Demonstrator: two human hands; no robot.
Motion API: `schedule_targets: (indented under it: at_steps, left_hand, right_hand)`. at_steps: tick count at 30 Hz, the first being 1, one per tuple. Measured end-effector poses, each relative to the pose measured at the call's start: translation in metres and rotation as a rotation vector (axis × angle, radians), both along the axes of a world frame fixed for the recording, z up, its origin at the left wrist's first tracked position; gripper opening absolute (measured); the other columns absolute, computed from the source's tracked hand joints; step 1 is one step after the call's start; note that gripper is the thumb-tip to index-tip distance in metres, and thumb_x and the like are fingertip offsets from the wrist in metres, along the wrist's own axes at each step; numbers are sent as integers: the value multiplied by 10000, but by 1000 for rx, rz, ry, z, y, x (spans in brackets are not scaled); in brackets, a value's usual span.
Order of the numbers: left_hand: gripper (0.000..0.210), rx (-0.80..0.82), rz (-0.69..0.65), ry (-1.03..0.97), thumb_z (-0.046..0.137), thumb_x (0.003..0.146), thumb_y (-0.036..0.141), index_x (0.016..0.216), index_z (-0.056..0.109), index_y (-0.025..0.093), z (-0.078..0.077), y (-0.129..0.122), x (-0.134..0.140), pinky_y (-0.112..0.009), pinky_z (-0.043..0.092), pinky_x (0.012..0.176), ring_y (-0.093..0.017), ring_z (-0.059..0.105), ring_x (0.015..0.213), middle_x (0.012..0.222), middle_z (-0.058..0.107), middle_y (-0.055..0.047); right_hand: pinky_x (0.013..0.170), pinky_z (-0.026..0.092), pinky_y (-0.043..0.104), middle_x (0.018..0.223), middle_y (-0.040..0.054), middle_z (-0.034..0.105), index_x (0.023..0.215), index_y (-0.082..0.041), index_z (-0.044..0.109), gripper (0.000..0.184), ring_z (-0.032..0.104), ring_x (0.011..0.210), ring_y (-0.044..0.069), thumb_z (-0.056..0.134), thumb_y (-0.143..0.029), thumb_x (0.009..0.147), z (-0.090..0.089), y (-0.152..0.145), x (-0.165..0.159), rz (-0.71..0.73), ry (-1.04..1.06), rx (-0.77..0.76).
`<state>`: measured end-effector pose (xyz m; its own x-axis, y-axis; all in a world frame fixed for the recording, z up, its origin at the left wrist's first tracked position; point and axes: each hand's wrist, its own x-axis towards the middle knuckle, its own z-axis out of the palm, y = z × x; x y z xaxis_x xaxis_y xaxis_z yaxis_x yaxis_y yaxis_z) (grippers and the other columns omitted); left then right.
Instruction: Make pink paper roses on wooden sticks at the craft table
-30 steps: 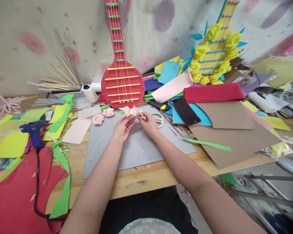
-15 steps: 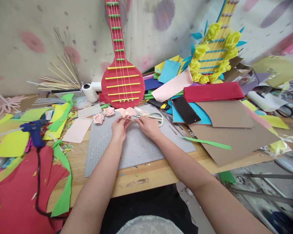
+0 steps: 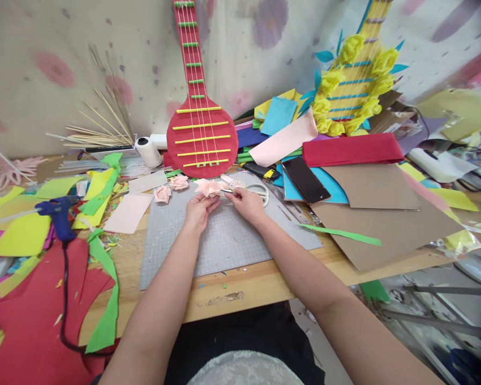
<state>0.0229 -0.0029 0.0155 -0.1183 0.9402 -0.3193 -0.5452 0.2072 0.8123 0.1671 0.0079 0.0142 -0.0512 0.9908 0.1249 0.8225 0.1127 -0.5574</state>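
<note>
At the far left, a blue hot-glue gun (image 3: 58,209) with a black cord lies on scraps of yellow, green and red paper. Further right, two small finished pale pink paper roses (image 3: 170,188) rest at the top edge of the grey gridded cutting mat (image 3: 224,240).

Above the mat's upper middle, a half-formed pale pink paper flower (image 3: 208,186) is held between the two hands. The left hand (image 3: 198,209) is closed narrowly, thumb and fingertips pinching the flower from below. The right hand (image 3: 248,203) is likewise closed in a pinch on a thin pale stick (image 3: 226,191) that meets the flower's right side; whether the stick passes into the paper cannot be told.

To shape the petals well, the flower is best kept pinched at its base, the stick laid close along a petal edge, and the paper rolled gently so it does not tear.

White-handled scissors (image 3: 257,191) lie just beyond the right hand, and a dark phone (image 3: 305,181) rests on blue paper further right, beside brown cardboard sheets (image 3: 385,214).
</note>
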Motion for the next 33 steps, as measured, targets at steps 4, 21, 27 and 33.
schedule_targets:
  at_steps: [4,21,27,33]
  left_hand:
    - [200,24,32,8,598,610,-24,750,638,114,0,0,1,-376,476,890,-158,655,792,758,684,-41]
    - [107,23,-9,75,652,650,129,755,669,119,1,-3,6,-297,509,780,-123,640,684,730,689,-48]
    - [142,-25,-19,79,621,651,48,779,650,102,2,-4,10,-326,506,819,-134,653,708,763,684,-61]
    - [141,-73,-2,108,574,673,14,763,632,105,4,-4,16,-337,518,813,-123,647,657,706,675,-44]
  right_hand:
    - [547,247,233,651,15,605,685,-195,605,413,513,630,137,446,-559,797,4,-1,0,26,15,-17]
    - [951,353,407,1343,127,398,1323,-204,351,743,379,1221,253,638,-427,675,15,-1,-1,349,166,338]
    - [896,403,352,1070,54,624,1045,-198,585,298,551,1013,198,518,-302,774,11,9,-7,257,390,119]
    - [731,467,277,953,56,647,956,-160,590,301,603,830,163,546,-372,747,9,15,-5,234,715,-6]
